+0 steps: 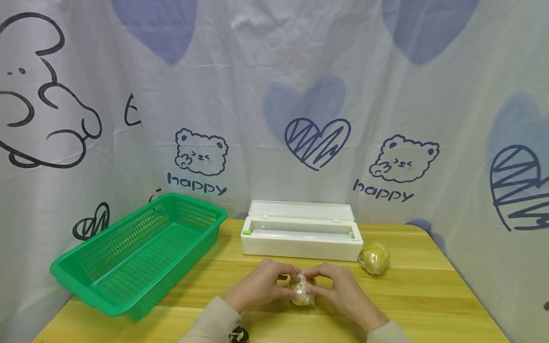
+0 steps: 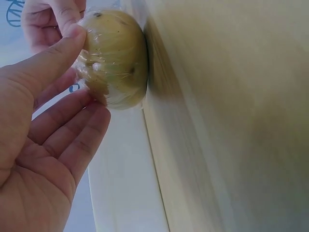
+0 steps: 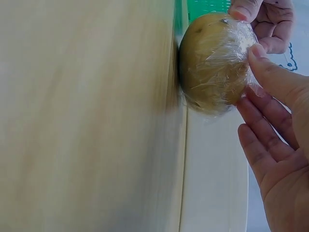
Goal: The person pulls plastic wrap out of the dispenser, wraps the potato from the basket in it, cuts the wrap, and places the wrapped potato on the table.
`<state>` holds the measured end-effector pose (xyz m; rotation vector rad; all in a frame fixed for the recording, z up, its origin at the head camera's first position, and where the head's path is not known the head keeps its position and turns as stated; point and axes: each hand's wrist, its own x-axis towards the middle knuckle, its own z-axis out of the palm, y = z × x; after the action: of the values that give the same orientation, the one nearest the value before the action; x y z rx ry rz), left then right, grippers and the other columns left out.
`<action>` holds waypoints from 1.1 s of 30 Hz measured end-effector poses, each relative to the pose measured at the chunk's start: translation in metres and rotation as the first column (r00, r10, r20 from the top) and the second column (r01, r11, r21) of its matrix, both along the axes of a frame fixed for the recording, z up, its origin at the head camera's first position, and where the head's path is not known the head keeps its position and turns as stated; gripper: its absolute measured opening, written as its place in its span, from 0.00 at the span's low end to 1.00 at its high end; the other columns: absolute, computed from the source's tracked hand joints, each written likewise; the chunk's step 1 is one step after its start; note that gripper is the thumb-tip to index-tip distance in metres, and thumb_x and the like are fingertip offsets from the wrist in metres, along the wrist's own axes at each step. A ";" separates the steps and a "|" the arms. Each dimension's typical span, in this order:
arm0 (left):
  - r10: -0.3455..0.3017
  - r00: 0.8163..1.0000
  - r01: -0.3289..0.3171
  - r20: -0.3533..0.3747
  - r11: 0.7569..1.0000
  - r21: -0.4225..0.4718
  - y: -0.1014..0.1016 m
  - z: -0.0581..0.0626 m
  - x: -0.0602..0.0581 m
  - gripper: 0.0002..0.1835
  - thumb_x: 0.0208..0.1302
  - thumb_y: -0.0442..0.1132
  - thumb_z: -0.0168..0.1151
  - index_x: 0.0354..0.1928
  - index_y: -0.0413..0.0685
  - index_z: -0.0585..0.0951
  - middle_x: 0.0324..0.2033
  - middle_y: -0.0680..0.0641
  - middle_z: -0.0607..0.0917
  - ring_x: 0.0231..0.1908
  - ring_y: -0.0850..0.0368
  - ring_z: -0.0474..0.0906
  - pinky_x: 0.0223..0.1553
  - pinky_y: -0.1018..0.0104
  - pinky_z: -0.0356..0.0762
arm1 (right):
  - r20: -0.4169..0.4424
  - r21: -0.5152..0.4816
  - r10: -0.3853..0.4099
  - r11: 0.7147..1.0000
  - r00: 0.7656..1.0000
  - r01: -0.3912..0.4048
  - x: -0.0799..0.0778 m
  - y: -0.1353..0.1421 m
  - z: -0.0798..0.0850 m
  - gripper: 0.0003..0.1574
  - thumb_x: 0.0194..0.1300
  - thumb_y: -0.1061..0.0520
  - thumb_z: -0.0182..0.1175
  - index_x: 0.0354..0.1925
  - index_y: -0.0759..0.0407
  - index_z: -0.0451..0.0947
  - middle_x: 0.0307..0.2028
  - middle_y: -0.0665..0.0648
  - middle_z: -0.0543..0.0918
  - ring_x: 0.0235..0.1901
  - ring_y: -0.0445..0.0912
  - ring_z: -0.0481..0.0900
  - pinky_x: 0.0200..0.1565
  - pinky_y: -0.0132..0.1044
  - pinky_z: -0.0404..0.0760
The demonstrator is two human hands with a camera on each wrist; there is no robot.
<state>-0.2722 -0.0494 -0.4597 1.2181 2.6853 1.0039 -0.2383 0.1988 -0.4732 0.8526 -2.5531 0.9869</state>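
Note:
A yellow-brown potato wrapped in clear plastic film sits on the wooden table between the two hands. Dark spots show through the film in the left wrist view, where the potato touches the tabletop. My left hand pinches the gathered film on the potato's upper side, its thumb on top and fingertips lower down. From the other side my right hand holds it likewise, thumb pressing the crumpled film on the potato. The film is bunched near both thumbs.
Behind the hands stands a white cling film box, lid raised, with a roll inside and a green slider. Another film-wrapped yellow potato lies at its right. A green basket stands left. A small black object is near the left sleeve.

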 end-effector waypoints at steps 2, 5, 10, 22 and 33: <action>-0.006 1.000 0.006 0.010 1.000 0.005 -0.001 -0.001 -0.001 0.13 0.59 0.48 0.81 0.43 0.57 0.90 0.57 0.52 0.91 0.59 0.60 0.87 0.59 0.69 0.85 | -0.013 0.005 0.002 1.000 1.000 -0.002 0.000 0.000 0.000 0.20 0.63 0.52 0.77 0.53 0.50 0.90 0.51 0.48 0.93 0.51 0.44 0.90 0.57 0.46 0.89; -0.014 1.000 0.014 -0.003 1.000 0.004 0.000 -0.002 -0.002 0.14 0.59 0.49 0.80 0.45 0.56 0.90 0.55 0.53 0.92 0.60 0.61 0.87 0.59 0.70 0.84 | -0.034 0.015 0.023 1.000 0.999 -0.022 0.001 0.000 0.000 0.17 0.65 0.52 0.75 0.52 0.52 0.91 0.50 0.49 0.92 0.51 0.46 0.90 0.57 0.46 0.89; -0.016 1.000 0.016 -0.020 1.000 -0.003 0.000 -0.001 -0.003 0.13 0.59 0.49 0.80 0.45 0.56 0.91 0.55 0.53 0.92 0.59 0.61 0.87 0.59 0.72 0.83 | -0.082 0.037 0.073 0.997 0.994 -0.070 0.002 -0.001 0.003 0.11 0.66 0.57 0.74 0.46 0.57 0.93 0.48 0.52 0.89 0.48 0.48 0.89 0.54 0.42 0.90; -0.042 0.998 0.041 0.047 0.999 0.031 -0.004 -0.001 -0.007 0.14 0.61 0.42 0.81 0.48 0.50 0.93 0.57 0.49 0.90 0.58 0.58 0.88 0.60 0.68 0.84 | 0.021 0.015 0.034 0.999 0.999 -0.034 0.003 -0.001 0.006 0.11 0.67 0.55 0.73 0.47 0.54 0.93 0.53 0.55 0.91 0.52 0.53 0.90 0.59 0.48 0.88; -0.031 0.998 0.028 0.053 0.998 0.052 -0.005 -0.001 -0.010 0.12 0.61 0.37 0.80 0.47 0.53 0.93 0.52 0.52 0.91 0.56 0.64 0.88 0.58 0.74 0.82 | 0.057 0.043 0.003 0.999 0.998 -0.005 -0.001 0.001 0.006 0.11 0.67 0.52 0.74 0.46 0.51 0.93 0.53 0.55 0.92 0.53 0.53 0.91 0.58 0.49 0.88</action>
<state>-0.2826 -0.0542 -0.4605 1.2170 2.6095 1.0917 -0.2392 0.1997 -0.4672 0.8535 -2.6306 0.9736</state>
